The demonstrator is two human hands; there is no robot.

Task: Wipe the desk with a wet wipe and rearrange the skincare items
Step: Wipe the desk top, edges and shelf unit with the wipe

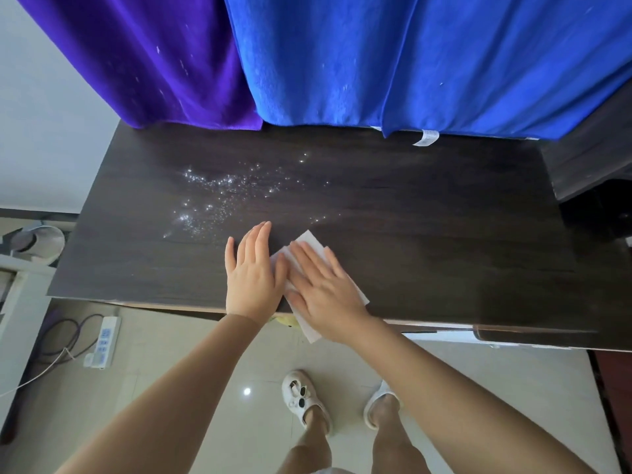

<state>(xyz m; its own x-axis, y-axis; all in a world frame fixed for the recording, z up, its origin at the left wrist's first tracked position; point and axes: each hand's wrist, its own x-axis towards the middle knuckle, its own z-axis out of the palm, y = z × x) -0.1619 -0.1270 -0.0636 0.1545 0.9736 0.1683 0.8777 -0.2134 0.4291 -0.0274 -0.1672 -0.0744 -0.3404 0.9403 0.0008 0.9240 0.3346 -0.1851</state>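
A dark wooden desk (427,234) fills the middle of the view. A white wet wipe (309,241) lies flat near its front edge, one corner hanging over the edge. My right hand (323,285) lies palm down on the wipe with fingers spread. My left hand (251,268) rests flat on the desk beside it, its thumb side touching the wipe's left edge. Water droplets (219,193) glisten on the desk's left half. No skincare items are in view.
A purple towel (147,59) and blue towels (393,59) hang over the desk's back edge. Below the desk are a tiled floor, a white power strip (104,342) with cables at the left, and my feet in white slippers. A dark cabinet (595,159) stands right.
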